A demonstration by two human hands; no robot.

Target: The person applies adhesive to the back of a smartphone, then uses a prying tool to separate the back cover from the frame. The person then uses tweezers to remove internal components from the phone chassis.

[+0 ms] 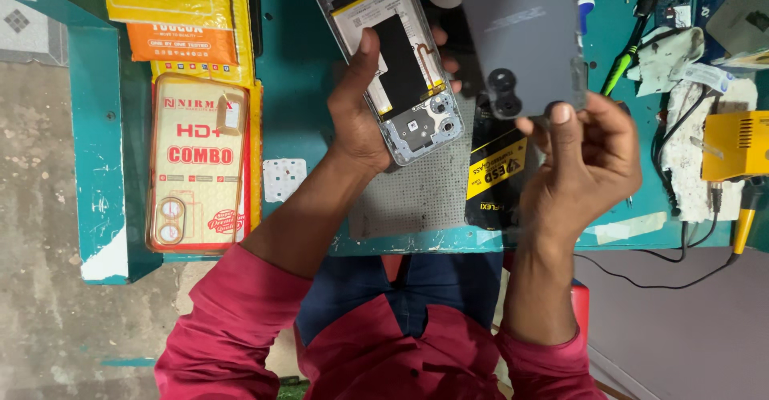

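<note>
- My left hand (359, 120) holds the opened phone (398, 68) face down, fingers wrapped under its frame and the thumb pressed flat on the black battery area, so the grip is closed on the phone.
- The phone hangs above the teal workbench (296, 72), over the grey perforated mat (416, 196), its camera end pointing toward me and its inner parts and copper-coloured flex exposed.
- My right hand (589, 164) pinches the grey back cover (525, 36) by its lower edge, near the black camera ring, thumb on the side facing me and fingers behind.
- The cover stands apart from the phone, just beside its right edge and tilted up, so I judge the step in hand to be the one where shell and body are separate and I am looking over the inside.
- If the cover is to go back on, the next move calls for lining its camera ring up with the lenses and keeping its edges square to the frame before any pressing.
- If work goes on inside, the cover needs a safe spot on the bench, clear of the green-handled tool (623, 64) and the yellow device (737, 144) at the right.
- A stack of yellow and orange packets (196, 104) lies well apart at the left.
</note>
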